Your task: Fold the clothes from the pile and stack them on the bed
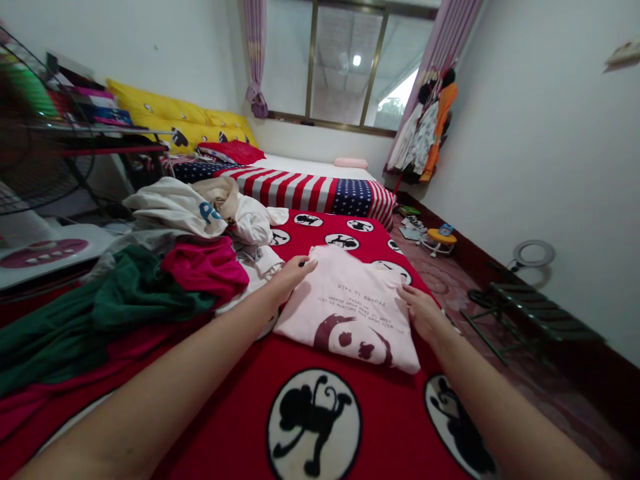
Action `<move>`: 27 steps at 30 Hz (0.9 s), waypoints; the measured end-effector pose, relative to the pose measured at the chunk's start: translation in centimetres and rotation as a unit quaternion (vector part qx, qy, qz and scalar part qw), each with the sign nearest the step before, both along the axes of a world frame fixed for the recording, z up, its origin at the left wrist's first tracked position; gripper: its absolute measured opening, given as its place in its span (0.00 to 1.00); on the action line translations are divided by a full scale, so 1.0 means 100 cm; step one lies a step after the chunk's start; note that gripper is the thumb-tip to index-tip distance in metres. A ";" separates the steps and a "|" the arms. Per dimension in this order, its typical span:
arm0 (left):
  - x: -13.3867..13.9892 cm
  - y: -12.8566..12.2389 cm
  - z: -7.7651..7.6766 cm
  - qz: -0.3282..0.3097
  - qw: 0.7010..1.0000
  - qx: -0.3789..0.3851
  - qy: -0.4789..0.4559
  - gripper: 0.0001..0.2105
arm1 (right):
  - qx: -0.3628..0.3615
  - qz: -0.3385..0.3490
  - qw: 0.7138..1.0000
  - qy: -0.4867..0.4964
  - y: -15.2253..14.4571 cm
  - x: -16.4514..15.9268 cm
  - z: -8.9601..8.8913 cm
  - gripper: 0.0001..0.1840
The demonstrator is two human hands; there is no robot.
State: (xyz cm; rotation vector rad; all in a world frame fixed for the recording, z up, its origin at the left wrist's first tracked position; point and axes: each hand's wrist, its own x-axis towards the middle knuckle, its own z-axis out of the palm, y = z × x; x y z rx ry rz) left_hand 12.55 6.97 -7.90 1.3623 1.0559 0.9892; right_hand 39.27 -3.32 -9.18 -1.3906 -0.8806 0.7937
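A pale pink T-shirt (pixel 360 293) lies folded into a rough rectangle on a red blanket (pixel 225 413) with black monkey figures in white circles. Dark printed lettering and a panda face on it appear upside down from my side. My left hand (pixel 296 273) grips the shirt's far left corner, thumb on top and the other fingers partly hidden. At the right edge, my right hand (pixel 424 312) holds the fabric between its fingers, with part of the grip out of sight.
Left of the shirt, a loose heap holds white clothes (pixel 175 203), a magenta garment (pixel 207 267) and a green garment (pixel 145 293). A fan (pixel 40 160) stands at far left. Behind is a flag-patterned bed (pixel 300 190); a dark green folding stool (pixel 540 313) stands right.
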 end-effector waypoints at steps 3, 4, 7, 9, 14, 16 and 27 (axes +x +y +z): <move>-0.001 -0.003 -0.016 -0.011 1.000 0.010 -0.004 0.26 | -0.045 -0.033 0.998 0.031 -0.005 0.003 -0.016 0.32; -0.001 -0.004 -0.015 -0.021 0.999 0.026 -0.012 0.28 | -0.043 -0.020 0.999 0.020 -0.006 0.003 -0.015 0.36; 0.000 -0.002 -0.005 -0.047 0.991 0.123 -0.018 0.30 | 0.023 0.028 0.999 -0.029 -0.001 -0.001 0.001 0.38; 0.002 0.005 0.000 -0.051 0.981 0.188 0.021 0.29 | 0.072 0.045 0.995 -0.045 0.007 -0.001 0.010 0.38; 0.008 0.016 -0.005 0.027 0.925 0.243 0.290 0.23 | 0.020 -0.011 0.993 -0.117 0.022 0.008 0.004 0.39; 0.013 0.012 -0.005 0.040 0.902 0.284 0.323 0.21 | 0.046 0.008 0.990 -0.130 0.025 0.012 -0.001 0.39; 0.047 -0.004 -0.022 -0.070 0.799 0.378 0.462 0.27 | 0.020 0.038 0.807 -0.588 0.030 -0.018 -0.003 0.29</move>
